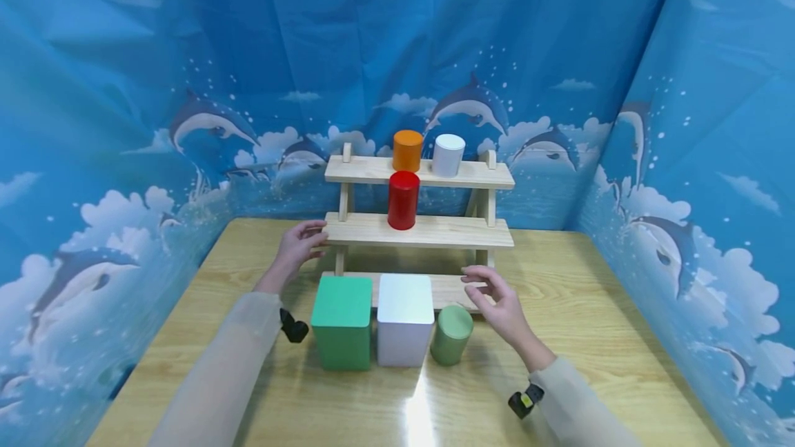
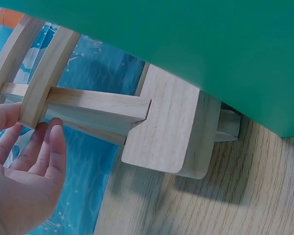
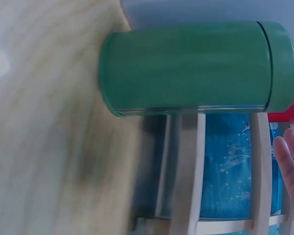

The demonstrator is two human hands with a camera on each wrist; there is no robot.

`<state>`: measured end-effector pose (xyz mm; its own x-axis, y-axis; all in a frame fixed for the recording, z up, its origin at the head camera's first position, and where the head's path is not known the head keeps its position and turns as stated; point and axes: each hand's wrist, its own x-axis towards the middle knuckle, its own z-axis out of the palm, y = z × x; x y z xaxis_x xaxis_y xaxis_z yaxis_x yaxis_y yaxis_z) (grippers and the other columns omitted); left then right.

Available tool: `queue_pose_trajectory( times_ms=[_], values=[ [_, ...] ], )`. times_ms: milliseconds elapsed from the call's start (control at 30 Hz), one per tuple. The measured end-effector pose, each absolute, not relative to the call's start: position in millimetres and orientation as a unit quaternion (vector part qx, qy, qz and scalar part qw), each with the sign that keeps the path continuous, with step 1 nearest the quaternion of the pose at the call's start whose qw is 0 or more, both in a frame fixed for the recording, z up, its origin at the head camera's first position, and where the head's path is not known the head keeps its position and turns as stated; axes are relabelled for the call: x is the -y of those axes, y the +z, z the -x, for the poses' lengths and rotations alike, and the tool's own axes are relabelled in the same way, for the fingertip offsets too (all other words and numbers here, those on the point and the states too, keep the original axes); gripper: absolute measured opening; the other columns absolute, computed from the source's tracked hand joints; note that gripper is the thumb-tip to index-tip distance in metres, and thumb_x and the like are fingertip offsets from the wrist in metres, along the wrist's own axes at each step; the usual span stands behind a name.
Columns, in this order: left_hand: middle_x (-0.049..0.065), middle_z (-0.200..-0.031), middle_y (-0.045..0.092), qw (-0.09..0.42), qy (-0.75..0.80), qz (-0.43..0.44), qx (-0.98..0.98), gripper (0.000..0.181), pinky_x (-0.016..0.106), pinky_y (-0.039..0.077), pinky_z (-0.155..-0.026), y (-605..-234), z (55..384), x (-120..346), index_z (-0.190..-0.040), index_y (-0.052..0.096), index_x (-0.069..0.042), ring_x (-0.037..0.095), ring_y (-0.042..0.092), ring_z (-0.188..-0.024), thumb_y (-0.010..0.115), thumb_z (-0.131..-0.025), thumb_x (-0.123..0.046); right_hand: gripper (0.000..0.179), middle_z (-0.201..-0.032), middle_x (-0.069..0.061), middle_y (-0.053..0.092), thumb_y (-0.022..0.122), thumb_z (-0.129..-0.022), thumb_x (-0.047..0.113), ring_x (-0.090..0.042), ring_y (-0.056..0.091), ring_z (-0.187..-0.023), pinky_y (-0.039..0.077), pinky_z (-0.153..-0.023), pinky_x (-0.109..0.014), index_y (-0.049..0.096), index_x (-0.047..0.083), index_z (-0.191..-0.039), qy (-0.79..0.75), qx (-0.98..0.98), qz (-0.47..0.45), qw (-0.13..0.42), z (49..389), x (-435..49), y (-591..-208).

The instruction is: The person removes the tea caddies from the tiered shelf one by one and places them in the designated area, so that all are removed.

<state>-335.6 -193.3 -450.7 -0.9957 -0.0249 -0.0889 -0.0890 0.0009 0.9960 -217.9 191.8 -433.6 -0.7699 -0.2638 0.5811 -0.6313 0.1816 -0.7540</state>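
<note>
A three-tier wooden shelf [image 1: 435, 232] stands at the back of the table. My left hand [image 1: 303, 241] touches the left end of its middle tier with straight fingers [image 2: 49, 147] and holds nothing. My right hand [image 1: 497, 299] hovers with relaxed fingers [image 3: 288, 161] beside the right end of the bottom tier, just right of a light green round tin [image 1: 450, 334]. That tin [image 3: 196, 68] fills the right wrist view. A red round tin [image 1: 403, 199] stands on the middle tier. An orange tin [image 1: 407, 150] and a white round tin [image 1: 448, 154] stand on the top tier.
A green square tin [image 1: 342, 321] and a white square tin [image 1: 405, 319] stand side by side on the wooden table [image 1: 590, 336] in front of the shelf. The green square tin [image 2: 210, 54] covers the top of the left wrist view. Blue dolphin-print cloth walls in three sides.
</note>
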Motion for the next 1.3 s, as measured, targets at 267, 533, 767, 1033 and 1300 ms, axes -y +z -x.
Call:
queue_pose_trajectory(
  times_ms=[267,533,767,1033,1300],
  values=[
    [0.011,-0.128,0.049,0.023,0.708,0.026,-0.706,0.042,0.047,0.048,-0.090,-453,337,196,-0.131,0.051,-0.009,0.021,0.054,-0.100,0.061,-0.092,-0.018,0.026,-0.106,-0.028,0.057,0.054,-0.086,-0.014,-0.041,0.057,-0.093,0.052,-0.078,-0.023,0.050,-0.017,-0.112,0.570,0.750,-0.297,0.159,236,-186,-415],
    [0.010,-0.124,0.051,0.020,0.715,0.006,-0.699,0.041,0.054,0.044,-0.093,-456,336,200,-0.130,0.050,-0.007,0.024,0.053,-0.103,0.060,-0.092,-0.018,0.027,-0.113,-0.030,0.053,0.055,-0.090,-0.004,-0.041,0.054,-0.096,0.050,-0.079,-0.020,0.051,-0.013,-0.115,0.579,0.756,-0.274,0.132,256,-180,-402],
    [0.010,-0.123,0.051,0.016,0.714,-0.001,-0.700,0.044,0.051,0.046,-0.091,-458,335,201,-0.132,0.049,-0.006,0.024,0.055,-0.102,0.061,-0.091,-0.020,0.027,-0.114,-0.029,0.053,0.056,-0.090,-0.003,-0.039,0.054,-0.097,0.052,-0.076,-0.020,0.052,-0.013,-0.115,0.577,0.759,-0.271,0.133,269,-172,-389],
    [0.009,-0.121,0.052,0.010,0.718,-0.001,-0.696,0.045,0.053,0.045,-0.091,-461,333,200,-0.131,0.050,-0.007,0.017,0.057,-0.094,0.063,-0.090,-0.021,0.029,-0.116,-0.023,0.054,0.058,-0.091,0.004,-0.037,0.055,-0.100,0.052,-0.077,-0.024,0.052,-0.007,-0.118,0.563,0.776,-0.250,0.134,282,-163,-376],
    [0.008,-0.118,0.053,0.019,0.732,-0.013,-0.681,0.045,0.057,0.041,-0.094,-451,326,196,-0.133,0.047,-0.002,0.018,0.057,-0.094,0.060,-0.092,-0.015,0.035,-0.122,-0.024,0.054,0.058,-0.092,0.006,-0.037,0.056,-0.104,0.052,-0.082,-0.030,0.051,-0.002,-0.124,0.559,0.786,-0.229,0.133,294,-153,-364]
  ],
)
